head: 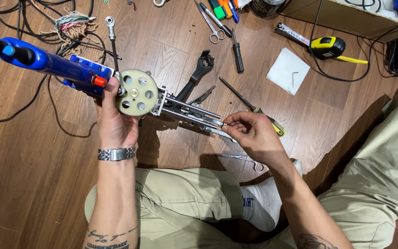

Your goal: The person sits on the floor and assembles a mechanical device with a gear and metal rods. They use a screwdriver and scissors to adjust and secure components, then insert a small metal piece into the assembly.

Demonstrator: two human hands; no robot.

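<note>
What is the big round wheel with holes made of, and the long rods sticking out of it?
The cream toothed gear wheel looks like matte plastic: dull, pale, no glints. The long grey rods look like bare metal, since they shine silvery. The left hand holds the gear end; the right hand pinches the rod tips.

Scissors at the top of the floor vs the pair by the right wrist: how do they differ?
The top scissors lie in full view, handle loops toward the person, beside the markers. The lower scissors lie crosswise, partly hidden under the right hand. Both are slim, all-metal and rest untouched on the wood floor.
</note>
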